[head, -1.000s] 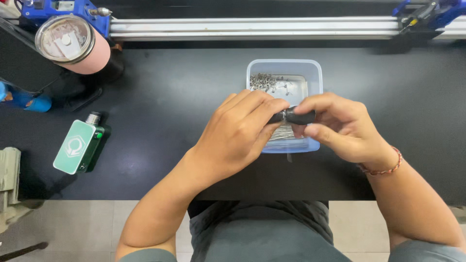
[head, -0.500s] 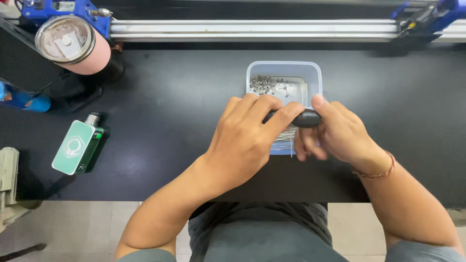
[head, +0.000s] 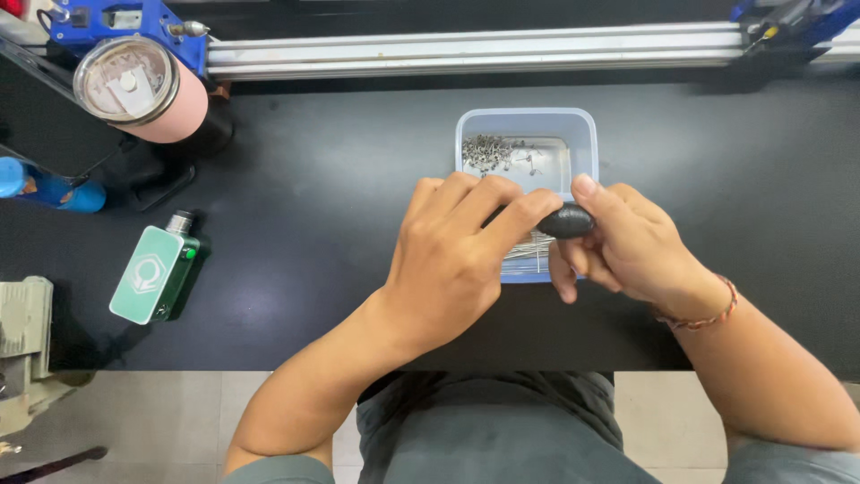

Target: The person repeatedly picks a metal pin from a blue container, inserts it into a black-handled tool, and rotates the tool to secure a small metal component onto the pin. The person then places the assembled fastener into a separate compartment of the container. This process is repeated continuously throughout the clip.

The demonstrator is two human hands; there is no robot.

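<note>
Both hands meet over the pale blue plastic tub (head: 527,123) of small metal parts: the left hand (head: 457,255) and right hand (head: 627,246) each keep a closed grip on the small black oval object (head: 566,220) above the black surface (head: 313,179).

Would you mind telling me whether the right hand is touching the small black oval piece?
Touching. The head view shows the right hand with its thumb on the black oval piece, held over the clear plastic tub.
</note>
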